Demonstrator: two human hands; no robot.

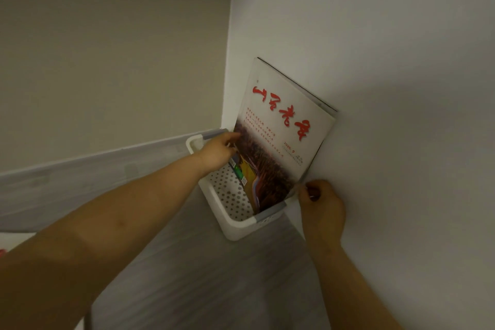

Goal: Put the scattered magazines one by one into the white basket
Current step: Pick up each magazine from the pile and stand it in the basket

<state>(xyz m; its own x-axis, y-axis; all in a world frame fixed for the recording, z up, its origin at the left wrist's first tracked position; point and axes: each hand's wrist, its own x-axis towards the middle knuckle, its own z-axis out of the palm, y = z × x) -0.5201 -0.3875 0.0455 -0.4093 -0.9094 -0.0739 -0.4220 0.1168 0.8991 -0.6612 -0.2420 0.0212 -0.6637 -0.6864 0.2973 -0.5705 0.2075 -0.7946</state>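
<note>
A white perforated basket stands on the grey floor in a corner, against the white wall. A magazine with red brush lettering on a pale cover stands upright in it, leaning on the wall; at least one more magazine edge shows behind it. My left hand reaches over the basket's far rim and holds the magazine's left edge, with a second, colourful cover just below the fingers. My right hand sits beside the basket at the wall, fingers curled and pinching the magazine's lower right corner.
A white wall rises right of the basket and a beige wall behind it, with a pale skirting board along the floor. Grey wood-look floor lies in front. A white edge with a red spot shows at far left.
</note>
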